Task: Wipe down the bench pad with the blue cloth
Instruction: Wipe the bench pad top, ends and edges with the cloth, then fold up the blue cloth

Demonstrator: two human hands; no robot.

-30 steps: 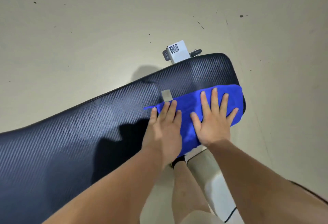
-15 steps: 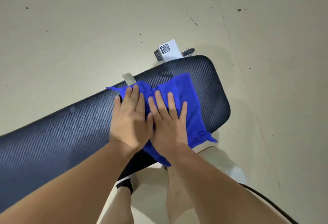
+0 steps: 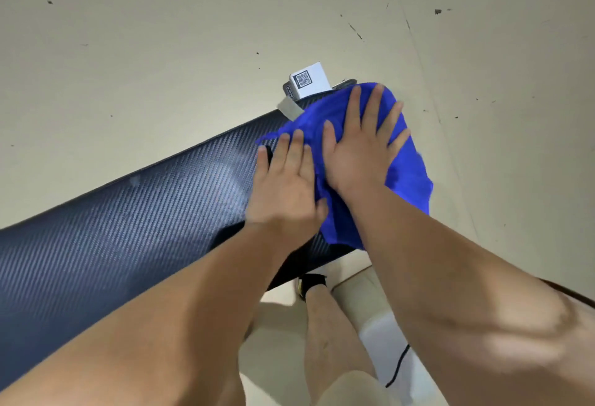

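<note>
A long black bench pad [image 3: 135,219] with a woven carbon-fibre pattern runs from lower left to upper right. The blue cloth [image 3: 409,177] lies crumpled over the pad's right end and hangs over its edge. My right hand [image 3: 360,148] presses flat on the cloth with fingers spread. My left hand [image 3: 286,186] lies flat beside it, fingertips on the cloth's left edge and the palm on the pad. A grey tag [image 3: 289,109] sticks out from under the cloth at the far edge.
A white block with a QR code [image 3: 310,82] sits on the frame just past the pad's right end. Beige floor [image 3: 161,51] surrounds the bench. My leg, a dark sock [image 3: 314,281] and a white frame part [image 3: 383,335] with a black cable show below the pad.
Both hands have pushed the cloth rightward to the pad's end, where it now bunches and drapes over the edge. Half a second ago it sat further left.
</note>
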